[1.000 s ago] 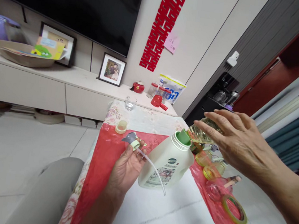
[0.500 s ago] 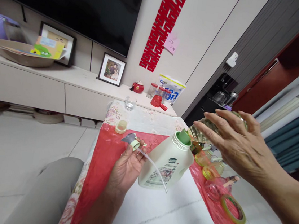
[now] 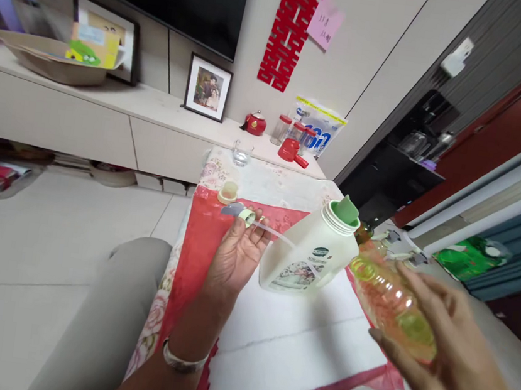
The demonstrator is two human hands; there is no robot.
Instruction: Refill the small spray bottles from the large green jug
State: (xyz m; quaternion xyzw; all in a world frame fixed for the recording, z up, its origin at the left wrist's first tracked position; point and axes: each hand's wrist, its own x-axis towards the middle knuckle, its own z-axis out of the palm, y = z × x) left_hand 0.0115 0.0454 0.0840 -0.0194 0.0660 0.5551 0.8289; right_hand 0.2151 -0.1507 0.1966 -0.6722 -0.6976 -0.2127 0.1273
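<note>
My left hand (image 3: 234, 258) is closed on a pump head (image 3: 244, 216) with a pale green collar and a thin clear tube that runs right toward the white bottle (image 3: 308, 258). This bottle stands on the table with a green funnel (image 3: 346, 210) in its mouth. My right hand (image 3: 454, 358) grips a clear plastic bottle (image 3: 390, 302) of yellowish liquid, held low at the table's right edge, its open mouth pointing up toward the white bottle.
A red cloth (image 3: 196, 257) and a white sheet (image 3: 289, 344) cover the small table. A small cap (image 3: 227, 192) and a glass (image 3: 241, 153) sit at its far end. Spray heads (image 3: 401, 249) lie right. A cabinet (image 3: 108, 119) with photo frames runs behind.
My right hand has dropped from above the funnel to the table's right edge, bringing the clear bottle down with it. The camera has tilted down. My left hand kept its hold.
</note>
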